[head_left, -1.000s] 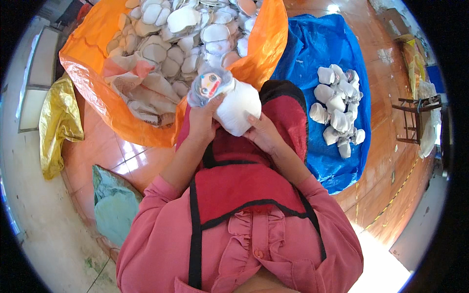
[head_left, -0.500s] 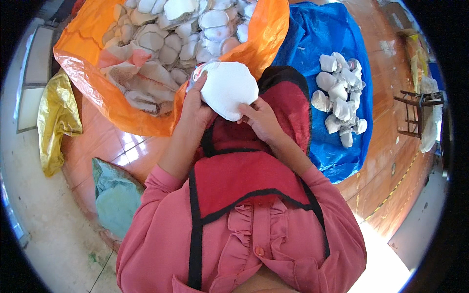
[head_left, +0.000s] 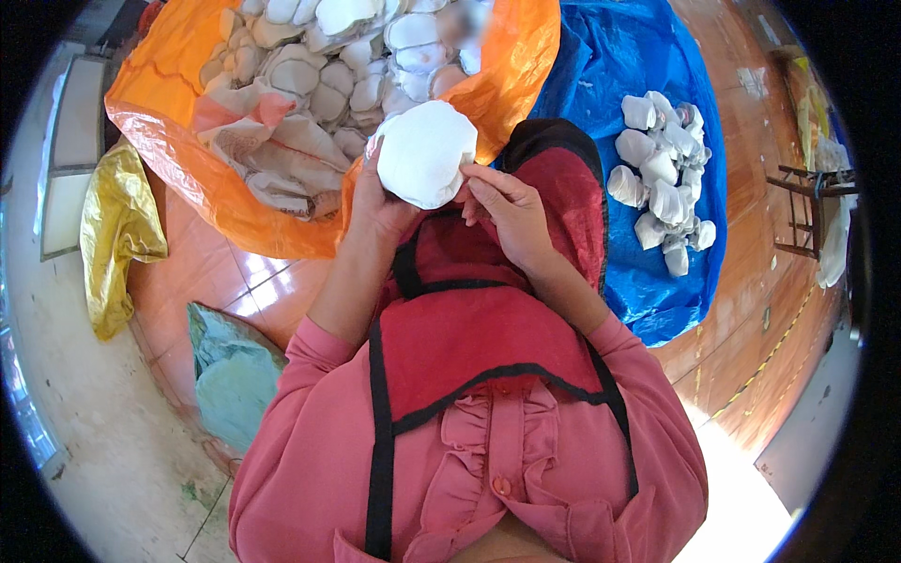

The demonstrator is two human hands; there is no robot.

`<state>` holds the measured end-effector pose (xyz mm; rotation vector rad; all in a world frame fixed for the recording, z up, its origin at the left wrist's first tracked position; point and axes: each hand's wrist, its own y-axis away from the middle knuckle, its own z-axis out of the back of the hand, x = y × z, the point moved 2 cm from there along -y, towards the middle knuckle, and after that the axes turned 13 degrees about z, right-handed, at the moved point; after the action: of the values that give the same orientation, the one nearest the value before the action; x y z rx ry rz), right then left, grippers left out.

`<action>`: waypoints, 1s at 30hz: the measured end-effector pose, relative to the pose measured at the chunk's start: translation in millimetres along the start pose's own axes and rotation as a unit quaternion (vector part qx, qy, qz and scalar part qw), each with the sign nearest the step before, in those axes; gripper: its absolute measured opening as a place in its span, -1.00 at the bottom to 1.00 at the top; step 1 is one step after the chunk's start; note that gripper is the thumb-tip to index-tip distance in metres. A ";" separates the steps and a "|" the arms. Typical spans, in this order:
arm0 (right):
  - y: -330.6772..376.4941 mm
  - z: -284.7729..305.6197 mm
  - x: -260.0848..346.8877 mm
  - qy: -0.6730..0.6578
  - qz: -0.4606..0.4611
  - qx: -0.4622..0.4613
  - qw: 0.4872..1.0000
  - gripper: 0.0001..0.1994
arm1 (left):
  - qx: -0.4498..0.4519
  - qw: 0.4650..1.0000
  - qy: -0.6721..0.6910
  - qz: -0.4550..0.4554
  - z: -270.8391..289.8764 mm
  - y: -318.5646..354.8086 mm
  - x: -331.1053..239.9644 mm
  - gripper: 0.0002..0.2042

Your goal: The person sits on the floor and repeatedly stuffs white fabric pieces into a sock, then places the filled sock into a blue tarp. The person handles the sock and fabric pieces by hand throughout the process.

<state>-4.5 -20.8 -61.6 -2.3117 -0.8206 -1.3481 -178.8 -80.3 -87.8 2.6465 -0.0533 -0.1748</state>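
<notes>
A white, rounded fabric pad (head_left: 427,155) is held up above my lap, its flat face showing. My left hand (head_left: 380,202) grips its left side from below, with most of the fingers hidden behind it. At the pad's right edge, the thumb and fingers of my right hand (head_left: 509,211) are closed in a pinch. Just beyond my hands, an orange sack (head_left: 521,70) lies wide open, filled with many similar white pads (head_left: 293,75).
On a blue plastic sheet (head_left: 648,305) at right lies a heap of white cup-shaped pieces (head_left: 662,178). A yellow sack (head_left: 113,235) and a pale green bag (head_left: 235,385) are on the left. A dark wooden stool (head_left: 807,211) stands far right.
The pad has turned in my hands and moved slightly up and left. My right hand has shifted from its lower edge to its right edge.
</notes>
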 end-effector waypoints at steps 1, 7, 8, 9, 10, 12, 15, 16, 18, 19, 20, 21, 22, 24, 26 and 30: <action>0.3 0.5 -1.7 0.016 -0.011 -0.015 1.000 -0.76 | -0.017 1.000 0.002 -0.015 -1.9 2.0 1.6 -0.51; 3.2 11.3 -17.8 0.066 -0.090 -0.089 0.990 -0.81 | -0.134 0.985 -0.020 -0.109 -4.3 11.5 23.0 -0.60; 4.6 16.6 -22.7 0.070 -0.097 -0.095 0.988 -0.82 | -0.163 0.976 -0.046 -0.134 -0.5 11.6 25.7 -0.62; 6.0 20.8 -24.2 0.068 -0.109 -0.095 0.987 -0.82 | -0.193 0.966 -0.072 -0.158 1.0 12.8 27.4 -0.64; 7.6 25.1 -24.7 0.065 -0.121 -0.096 0.986 -0.82 | -0.217 0.950 -0.107 -0.198 1.6 14.8 28.2 -0.66; 9.7 28.5 -29.1 0.077 -0.126 -0.090 0.985 -0.82 | -0.263 0.909 -0.175 -0.272 -0.1 19.5 29.5 -0.70; 13.4 31.4 -45.8 0.090 -0.112 -0.080 0.986 -0.82 | -0.268 0.876 -0.257 -0.309 -9.8 23.6 36.2 -0.70; 13.5 32.3 -54.9 0.074 -0.110 -0.086 0.987 -0.82 | -0.267 0.859 -0.294 -0.324 -12.7 23.7 39.2 -0.71; 14.8 26.9 -59.9 0.019 -0.122 -0.116 0.986 -0.81 | -0.247 0.919 -0.194 -0.239 -7.9 19.4 43.5 -0.71; 14.6 18.3 -51.8 -0.018 -0.133 -0.142 0.981 -0.80 | -0.235 0.942 -0.143 -0.194 -6.0 16.8 45.1 -0.71; 14.7 14.2 -47.9 -0.055 -0.144 -0.167 0.974 -0.80 | -0.222 0.952 -0.118 -0.173 -4.3 16.6 43.1 -0.71; 15.3 16.9 -48.3 -0.064 -0.163 -0.136 0.975 -0.80 | -0.208 0.962 -0.092 -0.148 -2.2 17.8 40.7 -0.71; 15.0 23.0 -48.6 -0.074 -0.182 -0.105 0.975 -0.80 | -0.194 0.971 -0.067 -0.123 -0.8 18.3 40.5 -0.71; 16.3 28.6 -44.8 -0.136 -0.214 -0.050 0.966 -0.81 | -0.200 0.956 -0.122 -0.179 -1.9 19.7 41.2 -0.69; 16.7 26.9 -36.6 -0.241 -0.237 -0.001 0.941 -0.84 | -0.206 0.934 -0.175 -0.235 -4.4 22.3 40.7 -0.66; 14.2 27.6 -46.0 -0.281 -0.235 -0.018 0.930 -0.84 | -0.204 0.928 -0.165 -0.266 -12.7 21.7 37.6 -0.69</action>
<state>5.5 -30.8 -115.3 -2.6769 -1.6199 -0.8367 -139.9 -96.1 -70.8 2.1325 0.5370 -0.7259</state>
